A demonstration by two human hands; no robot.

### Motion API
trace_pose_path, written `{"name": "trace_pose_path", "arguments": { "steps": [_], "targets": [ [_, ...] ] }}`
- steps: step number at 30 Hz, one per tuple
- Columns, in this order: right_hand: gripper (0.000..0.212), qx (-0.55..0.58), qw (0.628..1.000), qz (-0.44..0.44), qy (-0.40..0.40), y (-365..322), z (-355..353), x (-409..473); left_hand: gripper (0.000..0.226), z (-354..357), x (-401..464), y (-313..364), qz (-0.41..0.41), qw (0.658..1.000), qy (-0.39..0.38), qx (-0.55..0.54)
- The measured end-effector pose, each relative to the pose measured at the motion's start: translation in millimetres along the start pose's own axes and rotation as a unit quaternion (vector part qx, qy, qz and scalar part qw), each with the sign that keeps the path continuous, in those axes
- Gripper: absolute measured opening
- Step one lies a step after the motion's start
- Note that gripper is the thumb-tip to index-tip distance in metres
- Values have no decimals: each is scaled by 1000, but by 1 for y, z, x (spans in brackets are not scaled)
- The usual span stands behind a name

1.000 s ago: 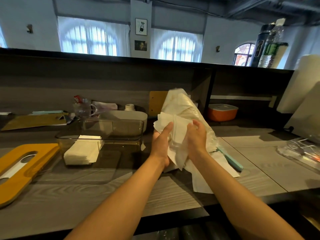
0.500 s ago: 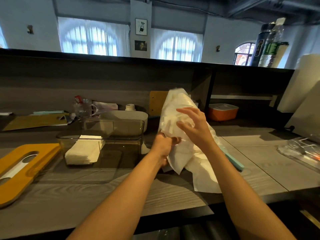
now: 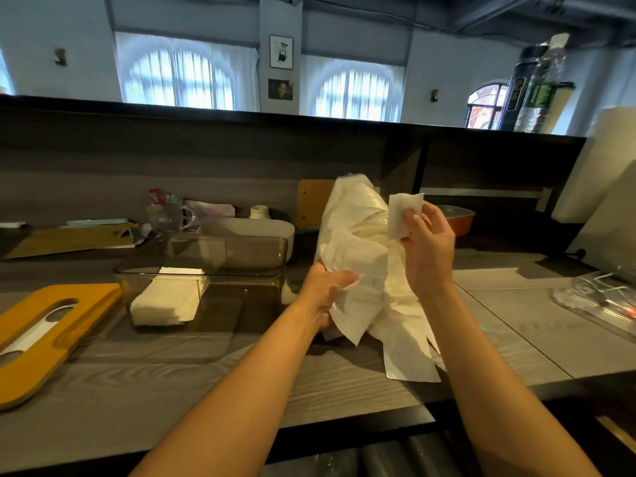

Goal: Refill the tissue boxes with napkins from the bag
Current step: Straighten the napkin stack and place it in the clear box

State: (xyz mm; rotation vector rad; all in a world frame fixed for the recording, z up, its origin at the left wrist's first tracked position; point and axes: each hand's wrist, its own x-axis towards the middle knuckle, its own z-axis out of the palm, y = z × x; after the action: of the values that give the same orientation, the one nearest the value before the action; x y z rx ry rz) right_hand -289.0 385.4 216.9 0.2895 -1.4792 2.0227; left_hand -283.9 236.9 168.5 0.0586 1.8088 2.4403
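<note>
From the head camera, the only view here, a person's two bare arms are reaching forward over a grey wood-grain counter [image 3: 206, 380]. The left hand [image 3: 325, 292] is gripping the lower part of a tall, crinkled plastic bag of napkins [image 3: 354, 235], its fingers curled and pressed against the bag's side, with the thumb lying across the front. The bag is standing roughly upright near the middle of the counter, its loose open end spilling toward six o'clock onto the surface. At about two o'clock from the left hand, the right hand [image 3: 426, 249] is lifting up beside the bag and pinching a small white napkin [image 3: 404, 215] between the thumb and the fingertips, the other fingers lightly bent; the napkin is standing clear of the bag's upper right edge. At nine o'clock from the bag, a clear plastic tissue box [image 3: 206, 287] is sitting open on the counter, holding a short stack of white napkins [image 3: 168, 302] in its left half, while its right half is showing bare. Farther toward nine o'clock, the orange lid [image 3: 51, 335] with a slot-shaped opening is lying flat near the counter's left edge, well apart from the box. Behind the clear box, at twelve o'clock from it, a white tissue box [image 3: 275, 232] is sitting against the dark back panel, and an orange container [image 3: 459, 218] is resting just right of the raised hand.
</note>
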Motion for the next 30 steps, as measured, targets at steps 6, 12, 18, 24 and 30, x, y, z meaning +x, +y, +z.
{"name": "trace_pose_path", "arguments": {
  "steps": [6,12,18,24,30],
  "targets": [
    [11,-98,991,19,-92,4,4,-3,42,-4,1,4,-34,994,26,-103],
    [9,-110,991,4,-82,1,5,-4,45,-8,3,1,-24,985,-1,-170],
    [7,128,964,92,-216,-10,-7,-4,49,-4,5,3,-10,983,-22,-181],
    [17,-234,948,55,-209,14,7,-6,49,-5,4,2,-14,989,-12,-148],
    [40,-312,940,-4,-137,25,11,-8,44,0,2,-1,42,998,49,-17]
  ]
}}
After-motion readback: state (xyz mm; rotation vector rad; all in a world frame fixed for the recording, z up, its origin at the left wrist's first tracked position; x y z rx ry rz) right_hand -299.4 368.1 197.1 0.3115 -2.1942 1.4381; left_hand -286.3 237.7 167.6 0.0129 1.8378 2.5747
